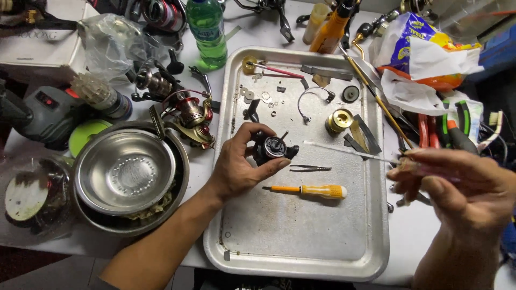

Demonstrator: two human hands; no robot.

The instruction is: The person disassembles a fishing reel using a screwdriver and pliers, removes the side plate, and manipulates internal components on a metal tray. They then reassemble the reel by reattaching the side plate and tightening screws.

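My left hand holds a small black fishing-reel part above the metal tray, thumb and fingers wrapped around it. My right hand hovers at the tray's right edge and pinches a long thin white-tipped brush or swab, whose tip points left toward the black part. On the tray lie a yellow-handled screwdriver, black tweezers, a brass spool piece, a wire bail and several small washers.
Stacked steel bowls sit left of the tray, beside a red-gold spinning reel. A green bottle stands behind, an orange oil bottle further right. Crumpled bags and pliers crowd the right side.
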